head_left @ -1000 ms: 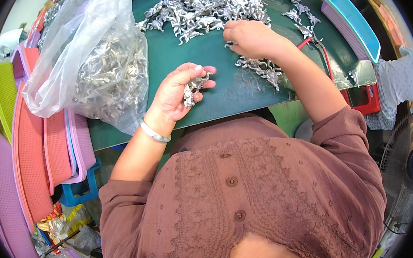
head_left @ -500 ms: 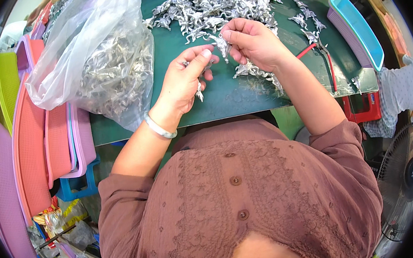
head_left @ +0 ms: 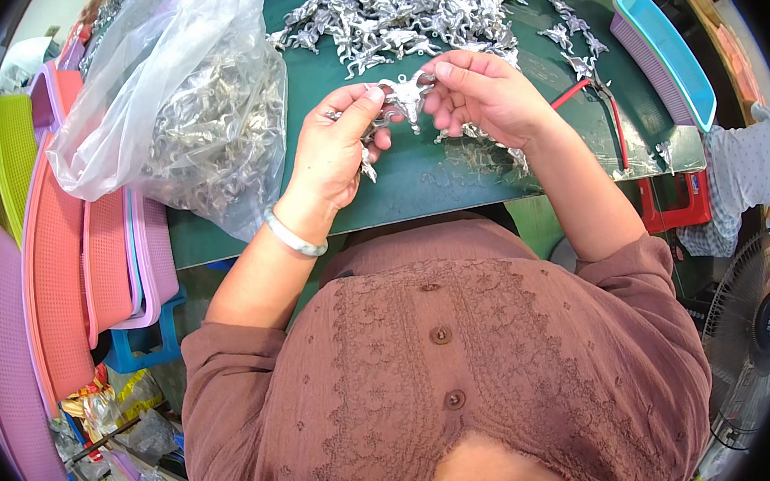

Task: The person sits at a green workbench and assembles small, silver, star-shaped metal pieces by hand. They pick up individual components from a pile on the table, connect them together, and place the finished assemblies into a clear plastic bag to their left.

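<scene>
Between both hands is a silvery metal pendant shaped like a horned animal skull, with a small loop on top. Thumb and fingers of my left hand pinch one horn, and more silvery pieces stick out from under those fingers. The other horn is gripped by my right hand, its fingers curled. Just beyond the hands lies a large heap of similar metal pieces on the green tabletop. A smaller group, partly hidden by my right hand, lies near the front edge.
A clear plastic bag full of metal pieces stands on the left. Stacked plastic baskets line that side. Red-handled pliers lie to the right, near a blue-and-purple basket. A fan stands at lower right.
The pendant has turned so its broad face and both horns show. My right hand has shifted slightly right and down, and my left hand now pinches the pendant's other horn.
</scene>
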Tool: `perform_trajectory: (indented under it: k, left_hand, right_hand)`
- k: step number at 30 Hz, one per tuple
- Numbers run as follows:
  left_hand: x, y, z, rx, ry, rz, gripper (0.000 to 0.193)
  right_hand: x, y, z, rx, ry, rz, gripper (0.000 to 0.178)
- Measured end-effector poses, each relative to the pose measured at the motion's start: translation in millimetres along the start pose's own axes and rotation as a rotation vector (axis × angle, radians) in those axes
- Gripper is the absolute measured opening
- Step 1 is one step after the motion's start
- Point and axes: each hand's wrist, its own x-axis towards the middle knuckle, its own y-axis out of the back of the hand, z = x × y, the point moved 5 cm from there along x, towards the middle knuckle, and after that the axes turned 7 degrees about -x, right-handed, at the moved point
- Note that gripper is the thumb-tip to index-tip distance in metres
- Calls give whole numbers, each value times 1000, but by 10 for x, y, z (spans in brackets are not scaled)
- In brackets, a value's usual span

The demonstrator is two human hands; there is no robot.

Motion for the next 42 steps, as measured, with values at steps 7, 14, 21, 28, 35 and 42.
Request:
perform_trajectory:
  k: [7, 14, 21, 28, 35, 42]
  left_hand:
    - [-23, -7, -15, 38, 1, -44, 30]
    - [-49, -37, -31, -90, -66, -86, 35]
    - [-90, -60, -1, -101, -75, -111, 36]
    - [-120, -131, 62, -121, -30, -103, 27]
    - [-358, -63, 731, 24, -459, -87, 25]
    - [-867, 252, 2447, 617, -1233, 382, 20]
  right_hand:
    - [-35, 21, 30, -76, 71, 40, 16]
    - [-165, -146, 3, -308, 316, 134, 17]
    - [-245, -171, 28, -334, 460, 158, 18]
    - [-300, -208, -42, -440, 519, 120, 20]
    - [-251, 209, -245, -757, 526, 242, 20]
    - [-386, 371, -162, -1456, 527, 182, 20]
